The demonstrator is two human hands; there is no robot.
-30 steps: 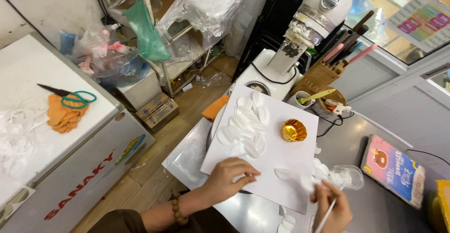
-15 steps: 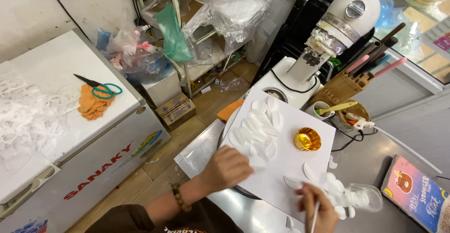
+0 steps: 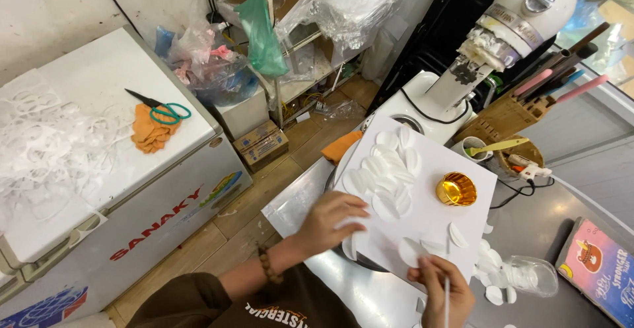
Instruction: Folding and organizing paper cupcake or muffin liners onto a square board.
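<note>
We see the left hand [image 3: 332,221] slid right, now spread flat on the white sheet [image 3: 422,216] — right hand [image 3: 441,288] still pinching a thin stick [image 3: 446,301] near white discs [image 3: 389,169].

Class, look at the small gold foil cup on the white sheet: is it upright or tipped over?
Upright. The gold foil cup stands on the white sheet with its open mouth facing up, showing its shiny inside.

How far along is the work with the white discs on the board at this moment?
Done: a heap of white paper discs already lies on the white board, beside a gold foil cup. In hand: the left hand presses on the board, and the right hand holds a thin stick at a single disc. Left: loose discs lie off the board by a clear plastic cup.
</note>
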